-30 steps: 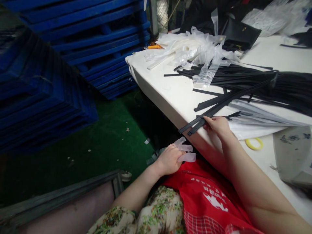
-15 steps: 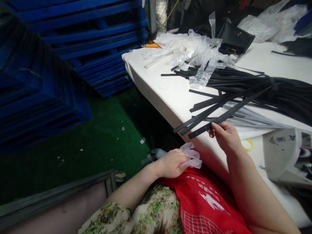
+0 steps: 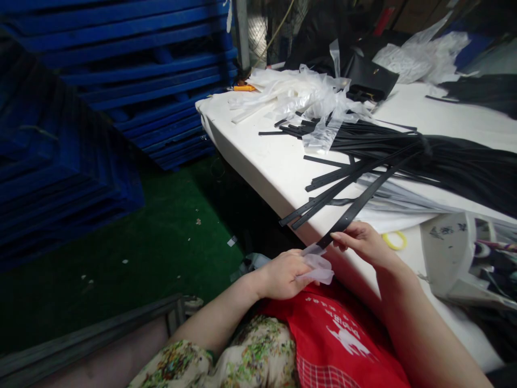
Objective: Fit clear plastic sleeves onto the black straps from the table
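Note:
My right hand [image 3: 365, 245] pinches a long black strap [image 3: 353, 211] near its end, with small holes along it. The strap slants down off the table edge. My left hand [image 3: 285, 274] is closed around translucent plastic sleeves [image 3: 319, 268] in front of the red apron [image 3: 331, 328]. The strap's tip meets one plastic piece there; whether it is inside or only against it, I cannot tell. Beyond, a tied bundle of black straps [image 3: 456, 159] lies on the white table [image 3: 258, 156], some ends jutting past its edge.
A pile of clear plastic sleeves [image 3: 294, 89] and an orange-handled tool [image 3: 243, 88] lie at the far corner. To the right are a yellow ring [image 3: 395, 241] and a white bin [image 3: 446, 264]. Blue pallets [image 3: 133, 64] are stacked at left on the green floor [image 3: 161, 231].
My right hand has drawn the strap down and toward me, bringing its tip to the plastic in my left hand. The view has shifted slightly.

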The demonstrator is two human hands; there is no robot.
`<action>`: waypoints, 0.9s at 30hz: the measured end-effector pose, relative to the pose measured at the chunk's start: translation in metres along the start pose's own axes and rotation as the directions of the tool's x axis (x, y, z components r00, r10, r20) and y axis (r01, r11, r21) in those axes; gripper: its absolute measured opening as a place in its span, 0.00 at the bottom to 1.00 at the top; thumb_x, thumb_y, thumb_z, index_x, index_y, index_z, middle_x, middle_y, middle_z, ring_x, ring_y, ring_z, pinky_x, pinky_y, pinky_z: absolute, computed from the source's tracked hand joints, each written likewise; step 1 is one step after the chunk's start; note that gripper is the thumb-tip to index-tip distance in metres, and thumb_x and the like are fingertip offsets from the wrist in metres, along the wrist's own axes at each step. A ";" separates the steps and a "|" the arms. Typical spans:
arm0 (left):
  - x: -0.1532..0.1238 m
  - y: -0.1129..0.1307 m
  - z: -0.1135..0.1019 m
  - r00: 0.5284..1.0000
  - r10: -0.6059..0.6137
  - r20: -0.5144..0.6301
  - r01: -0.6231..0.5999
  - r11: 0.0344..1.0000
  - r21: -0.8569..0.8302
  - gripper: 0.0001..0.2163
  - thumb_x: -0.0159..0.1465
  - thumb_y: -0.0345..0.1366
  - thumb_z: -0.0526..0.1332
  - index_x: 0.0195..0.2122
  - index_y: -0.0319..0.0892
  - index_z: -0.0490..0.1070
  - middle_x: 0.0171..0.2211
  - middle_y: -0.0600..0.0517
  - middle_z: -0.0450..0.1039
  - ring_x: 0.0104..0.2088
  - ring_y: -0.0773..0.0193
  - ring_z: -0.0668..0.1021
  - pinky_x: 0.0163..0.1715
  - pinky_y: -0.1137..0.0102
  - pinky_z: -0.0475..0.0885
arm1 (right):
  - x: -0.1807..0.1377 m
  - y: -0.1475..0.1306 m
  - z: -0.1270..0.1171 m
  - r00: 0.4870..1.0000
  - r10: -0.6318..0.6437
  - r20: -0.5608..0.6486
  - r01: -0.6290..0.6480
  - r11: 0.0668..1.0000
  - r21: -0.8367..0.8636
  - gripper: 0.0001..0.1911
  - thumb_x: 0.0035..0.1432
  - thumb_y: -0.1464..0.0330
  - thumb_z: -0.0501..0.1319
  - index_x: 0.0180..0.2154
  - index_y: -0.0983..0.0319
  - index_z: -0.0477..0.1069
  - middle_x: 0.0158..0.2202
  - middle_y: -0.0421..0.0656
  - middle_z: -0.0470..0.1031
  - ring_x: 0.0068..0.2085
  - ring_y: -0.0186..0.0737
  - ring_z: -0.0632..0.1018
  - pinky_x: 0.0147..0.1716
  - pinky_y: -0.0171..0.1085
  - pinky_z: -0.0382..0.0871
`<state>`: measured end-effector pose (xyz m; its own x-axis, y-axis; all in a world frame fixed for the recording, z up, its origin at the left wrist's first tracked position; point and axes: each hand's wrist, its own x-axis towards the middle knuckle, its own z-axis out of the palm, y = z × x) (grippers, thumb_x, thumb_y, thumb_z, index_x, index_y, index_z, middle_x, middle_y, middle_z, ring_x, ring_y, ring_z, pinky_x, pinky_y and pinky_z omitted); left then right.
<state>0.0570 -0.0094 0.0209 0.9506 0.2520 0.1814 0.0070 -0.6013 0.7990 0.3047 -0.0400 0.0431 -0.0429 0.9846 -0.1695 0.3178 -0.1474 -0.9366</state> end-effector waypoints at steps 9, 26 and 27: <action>0.006 0.006 0.001 1.000 -0.001 -0.024 -0.002 0.988 -0.153 0.29 0.73 0.46 0.36 0.38 0.41 0.76 0.41 0.46 0.80 0.46 0.58 0.79 0.54 0.64 0.66 | -0.001 0.008 0.017 0.989 0.055 0.140 -0.065 0.996 0.066 0.19 0.52 0.54 0.68 0.24 0.64 0.78 0.20 0.40 0.72 0.22 0.32 0.69 0.22 0.32 0.63; -0.002 -0.014 0.020 0.971 -0.228 0.069 0.237 0.954 -0.184 0.22 0.71 0.40 0.46 0.32 0.41 0.79 0.32 0.50 0.80 0.36 0.61 0.80 0.44 0.71 0.70 | 0.070 0.000 0.001 0.919 0.217 -0.328 -0.382 0.689 -0.616 0.25 0.59 0.49 0.56 0.29 0.63 0.77 0.31 0.53 0.80 0.36 0.50 0.81 0.36 0.40 0.69; -0.002 -0.014 0.022 0.968 -0.243 0.063 0.251 0.951 -0.180 0.22 0.71 0.39 0.47 0.32 0.41 0.80 0.32 0.50 0.80 0.36 0.61 0.80 0.44 0.72 0.70 | 0.080 0.000 0.008 0.899 0.252 -0.359 -0.435 0.617 -0.656 0.25 0.58 0.48 0.58 0.28 0.64 0.77 0.34 0.56 0.80 0.40 0.54 0.81 0.38 0.42 0.69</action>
<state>0.0621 -0.0180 -0.0032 0.9380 0.3422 -0.0552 0.1893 -0.3723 0.9086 0.2941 0.0385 0.0273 0.3817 0.8816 -0.2778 0.8358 -0.4575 -0.3034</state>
